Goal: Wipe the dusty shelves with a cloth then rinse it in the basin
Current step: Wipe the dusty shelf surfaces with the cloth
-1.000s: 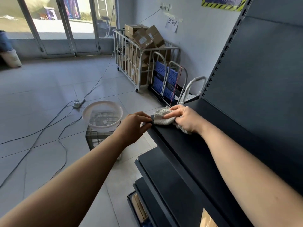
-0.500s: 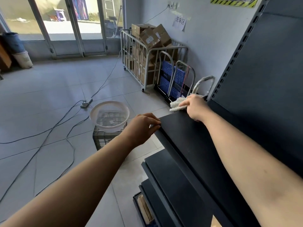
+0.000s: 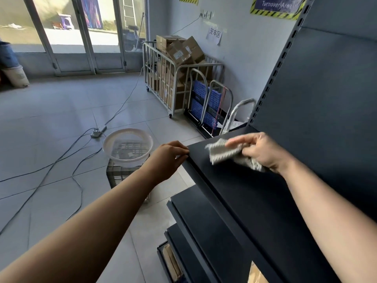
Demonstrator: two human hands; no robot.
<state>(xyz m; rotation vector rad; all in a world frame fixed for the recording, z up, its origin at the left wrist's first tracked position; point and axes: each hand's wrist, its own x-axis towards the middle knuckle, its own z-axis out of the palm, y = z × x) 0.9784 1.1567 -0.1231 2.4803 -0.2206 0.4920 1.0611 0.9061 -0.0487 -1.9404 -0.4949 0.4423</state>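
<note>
The right hand pinches the cloth between thumb and fingers over the far end of the shelf, part bunched under the palm, a flap spread toward the front; whether it touches the surface is unclear; the left hand curls its fingers over the shelf's front corner, bracing; the basin sits on a crate on the floor just beside that corner; to wipe well, I judge the cloth wants pressing flat and drawing in overlapping strokes from the back panel to the front edge, carrying dust off rather than flicking it onto the lower shelves.
</note>
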